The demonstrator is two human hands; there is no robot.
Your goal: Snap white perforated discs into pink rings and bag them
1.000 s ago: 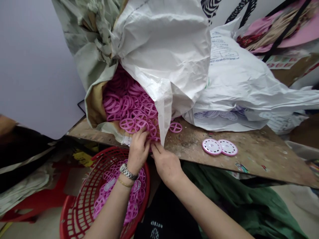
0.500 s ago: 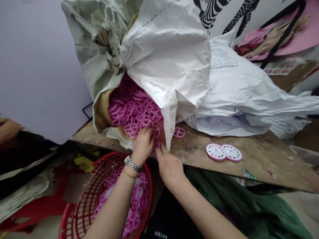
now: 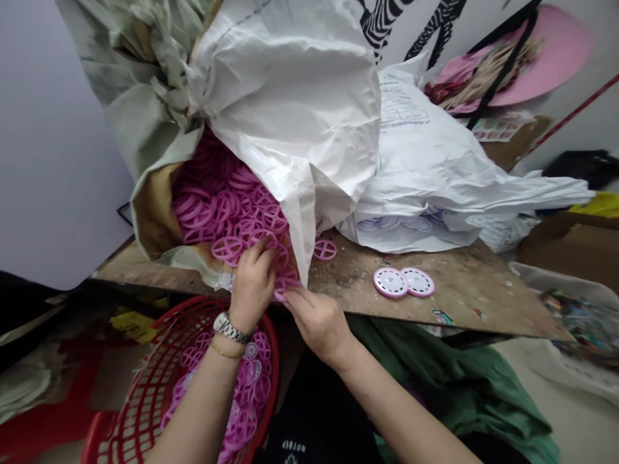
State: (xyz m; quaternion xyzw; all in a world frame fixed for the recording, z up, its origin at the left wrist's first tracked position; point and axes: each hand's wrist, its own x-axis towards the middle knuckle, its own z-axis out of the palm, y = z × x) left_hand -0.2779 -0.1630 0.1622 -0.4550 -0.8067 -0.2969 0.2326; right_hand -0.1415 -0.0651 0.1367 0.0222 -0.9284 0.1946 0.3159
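Left fingers [image 3: 258, 252]: bending over the pink rings [image 3: 225, 206] at the sack's mouth; whether they are gripping one, I cannot tell.
Right fingers [image 3: 300, 301]: lying close together, their tips touching a single pink ring [image 3: 280, 294] at the bench's front edge; whether they are pinching it, I cannot tell.
Sack [image 3: 140, 119]: leaning on the bench [image 3: 358, 296], its pink rings spilling out at the front.
White flap [image 3: 298, 206]: hanging to a point just above the right fingers, covering the right side of the pile and standing in the way there.
Stray ring [image 3: 324, 250]: lying flat just beyond the flap.
White discs [image 3: 391, 282]: overlapping as a pink-rimmed pair, well to the right.
Second bag [image 3: 425, 151]: slumping behind the discs, showing pale discs at its opening.
Red basket [image 3: 275, 374]: standing below the bench, holding more pink rings and some white-centred ones; the left forearm [image 3: 203, 396] is crossing above, hiding part.
Green cloth [image 3: 464, 380]: bunching beneath the bench, beside the right forearm [image 3: 387, 399].
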